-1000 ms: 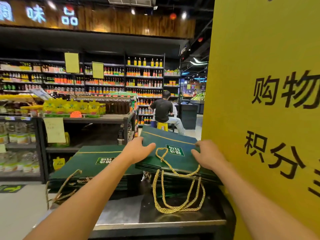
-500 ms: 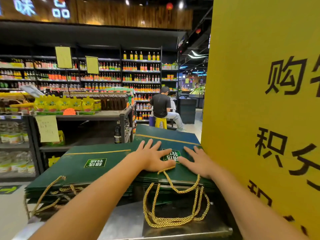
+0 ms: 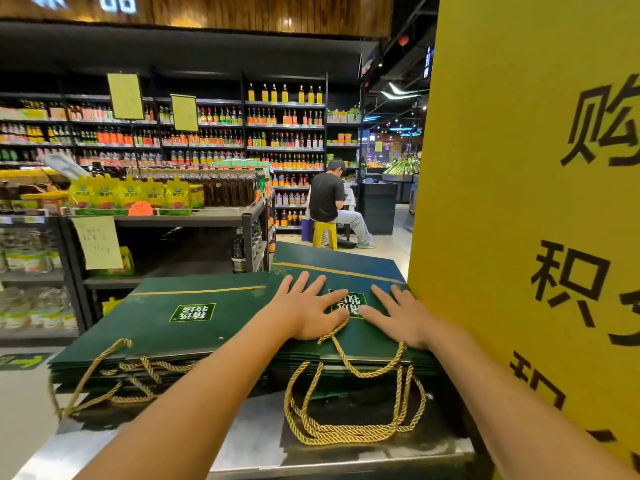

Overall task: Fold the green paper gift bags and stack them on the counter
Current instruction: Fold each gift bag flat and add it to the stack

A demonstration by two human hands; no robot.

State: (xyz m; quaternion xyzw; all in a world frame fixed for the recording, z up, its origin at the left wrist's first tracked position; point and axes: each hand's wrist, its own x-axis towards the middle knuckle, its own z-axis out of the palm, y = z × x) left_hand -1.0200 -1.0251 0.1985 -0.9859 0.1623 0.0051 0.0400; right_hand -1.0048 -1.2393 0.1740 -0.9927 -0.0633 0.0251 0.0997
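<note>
Two stacks of flat-folded green paper gift bags lie side by side on the metal counter (image 3: 242, 434). On the right stack, the top bag (image 3: 346, 271) carries a gold stripe and a white label. My left hand (image 3: 306, 311) and my right hand (image 3: 401, 315) both press flat on it with fingers spread, either side of the label. Gold rope handles (image 3: 349, 427) hang from this stack over the counter. The left stack (image 3: 180, 317) lies untouched, its rope handles (image 3: 104, 375) trailing at the near edge.
A large yellow sign board (image 3: 536, 202) with black characters stands tight against the right stack. Beyond the counter are a dark shelf unit (image 3: 173, 223) with yellow packets and bottles, and a person seated on a yellow stool (image 3: 325, 233) in the aisle.
Both hands slid from the bag's sides onto its top and flattened with fingers spread. The view has moved closer to the stacks.
</note>
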